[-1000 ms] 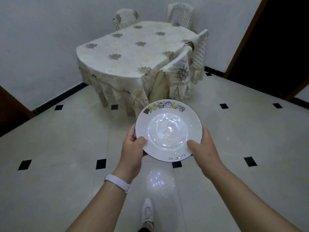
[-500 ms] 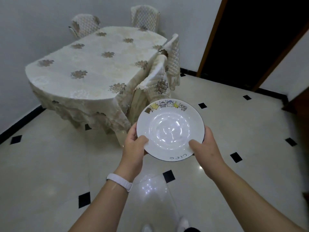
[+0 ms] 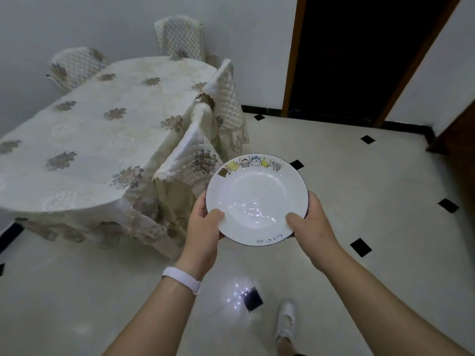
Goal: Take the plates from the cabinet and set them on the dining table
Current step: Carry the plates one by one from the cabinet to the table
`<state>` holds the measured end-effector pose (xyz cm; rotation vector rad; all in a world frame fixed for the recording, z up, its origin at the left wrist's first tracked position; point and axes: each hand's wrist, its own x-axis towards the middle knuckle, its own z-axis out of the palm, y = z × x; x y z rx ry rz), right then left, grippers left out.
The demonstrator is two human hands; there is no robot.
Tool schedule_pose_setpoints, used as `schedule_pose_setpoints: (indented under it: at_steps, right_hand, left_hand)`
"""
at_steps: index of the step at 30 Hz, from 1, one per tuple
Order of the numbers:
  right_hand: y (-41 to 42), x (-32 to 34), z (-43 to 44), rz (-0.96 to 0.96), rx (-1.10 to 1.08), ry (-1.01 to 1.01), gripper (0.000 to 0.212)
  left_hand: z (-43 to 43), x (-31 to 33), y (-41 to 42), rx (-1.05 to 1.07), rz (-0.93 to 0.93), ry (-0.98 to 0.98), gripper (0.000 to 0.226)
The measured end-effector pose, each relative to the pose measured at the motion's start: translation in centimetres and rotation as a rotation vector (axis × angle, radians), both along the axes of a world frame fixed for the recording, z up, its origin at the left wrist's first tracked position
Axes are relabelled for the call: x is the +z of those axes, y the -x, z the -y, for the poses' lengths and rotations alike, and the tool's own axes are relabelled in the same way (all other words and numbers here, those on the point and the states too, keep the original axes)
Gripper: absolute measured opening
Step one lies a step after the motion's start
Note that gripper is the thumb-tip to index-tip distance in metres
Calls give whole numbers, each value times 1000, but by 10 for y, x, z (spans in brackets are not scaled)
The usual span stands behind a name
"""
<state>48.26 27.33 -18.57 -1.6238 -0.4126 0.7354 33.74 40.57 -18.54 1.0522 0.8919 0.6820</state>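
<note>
Table [image 3: 84,140] nearer now, both hands [image 3: 203,227] [image 3: 312,224] grip round glossy white plate [image 3: 257,199], quilted chair covers [image 3: 198,160]

A white, deep plate [image 3: 257,199] with a thin dark rim, cartoon figures on its far edge and script on its near edge sits roughly level, gripped by the left hand [image 3: 203,227] and right hand [image 3: 313,224], over the floor [image 3: 372,201] right of the floral-cloth-draped surface [image 3: 102,140].

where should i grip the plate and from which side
By the wide flat rim, from its two opposite sides, thumb on top and fingers beneath. The plate is shallow, glossy and level, so a rim pinch by the left hand and right hand should balance it, as now.
</note>
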Motion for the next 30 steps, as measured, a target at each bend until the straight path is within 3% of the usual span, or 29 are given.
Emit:
schedule_pose_setpoints:
  at_steps: [7, 15, 30]
  right_hand:
    - [-120, 20, -7, 36, 12, -24, 59]
    - [-188, 24, -33, 20, -14, -50, 55]
    - [-311, 11, -202, 65, -81, 81, 51]
  left_hand:
    - [-16, 18, -122, -40, 23, -81, 60]
    - [-45, 23, -200, -48, 52, -62, 61]
    - [-222, -19, -337, -75, 94, 9, 55]
